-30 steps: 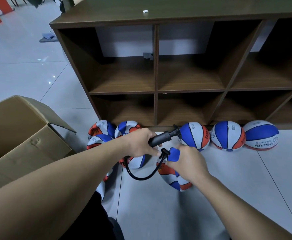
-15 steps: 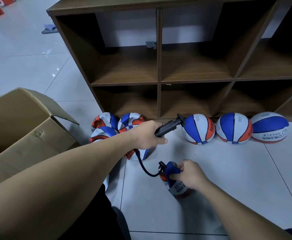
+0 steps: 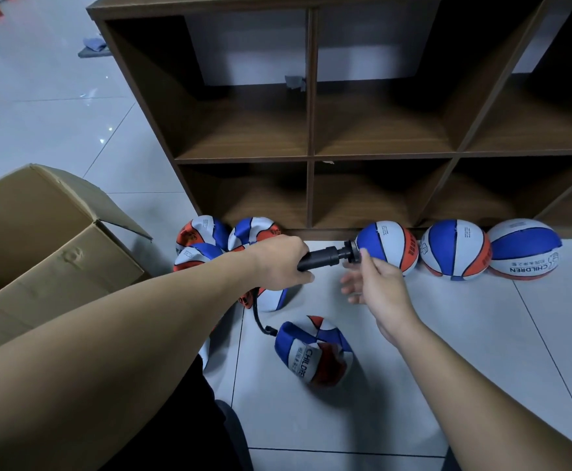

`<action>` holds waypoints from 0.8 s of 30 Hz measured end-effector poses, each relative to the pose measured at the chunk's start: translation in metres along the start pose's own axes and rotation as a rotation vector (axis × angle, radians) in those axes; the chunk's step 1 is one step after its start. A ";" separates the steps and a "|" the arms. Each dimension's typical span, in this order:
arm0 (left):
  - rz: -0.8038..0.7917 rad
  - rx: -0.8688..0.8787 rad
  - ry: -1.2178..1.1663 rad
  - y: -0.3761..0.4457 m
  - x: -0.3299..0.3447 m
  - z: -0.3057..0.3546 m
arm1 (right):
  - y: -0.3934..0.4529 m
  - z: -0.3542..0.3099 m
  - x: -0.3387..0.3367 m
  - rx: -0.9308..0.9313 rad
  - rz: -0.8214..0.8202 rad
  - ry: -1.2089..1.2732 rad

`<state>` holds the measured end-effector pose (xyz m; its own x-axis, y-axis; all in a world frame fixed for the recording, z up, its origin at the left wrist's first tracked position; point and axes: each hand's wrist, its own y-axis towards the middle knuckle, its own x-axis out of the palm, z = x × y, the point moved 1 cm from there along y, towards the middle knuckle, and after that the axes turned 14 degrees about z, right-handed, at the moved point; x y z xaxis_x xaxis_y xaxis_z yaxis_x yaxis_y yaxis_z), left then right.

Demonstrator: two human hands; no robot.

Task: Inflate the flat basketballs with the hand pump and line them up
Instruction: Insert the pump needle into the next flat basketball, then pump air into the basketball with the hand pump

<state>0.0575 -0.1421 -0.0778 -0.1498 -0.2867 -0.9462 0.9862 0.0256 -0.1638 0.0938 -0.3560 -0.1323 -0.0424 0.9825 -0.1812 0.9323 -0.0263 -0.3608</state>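
Black pump [image 3: 318,258] gripped by left hand [image 3: 279,263], right hand [image 3: 373,280] at its handle

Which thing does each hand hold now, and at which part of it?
The left hand grips the hand pump round its black barrel. The right hand reaches the pump's plunger handle; its fingers seem only to touch it, not yet gripping.

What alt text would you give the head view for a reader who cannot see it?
The left hand grips a black hand pump while the right hand reaches for its handle end; the hose runs down to a flat basketball on the tiled floor. Three inflated basketballs line the wooden shelf unit.
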 end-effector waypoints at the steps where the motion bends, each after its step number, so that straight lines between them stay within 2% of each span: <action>1: -0.023 0.006 0.001 -0.001 0.001 0.001 | -0.003 -0.006 0.003 0.027 -0.015 0.032; 3: -0.050 0.014 -0.010 -0.003 0.003 0.002 | -0.008 -0.015 0.005 0.065 -0.059 0.032; 8: -0.066 0.034 -0.001 -0.005 0.002 0.003 | -0.018 -0.018 0.009 -0.022 -0.120 -0.127; 12: -0.119 0.073 -0.003 -0.007 0.008 0.004 | -0.018 -0.016 0.015 0.080 -0.127 -0.113; 15: -0.124 0.077 0.011 -0.008 0.008 0.002 | -0.011 -0.014 0.011 0.078 -0.149 -0.165; 24: -0.134 -0.042 0.080 -0.023 0.004 -0.023 | 0.025 -0.021 -0.029 0.139 0.121 -0.126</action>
<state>0.0325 -0.1221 -0.0838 -0.2867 -0.2132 -0.9340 0.9533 0.0329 -0.3001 0.1256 -0.3810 -0.1162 0.0144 0.9401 -0.3405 0.8751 -0.1766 -0.4505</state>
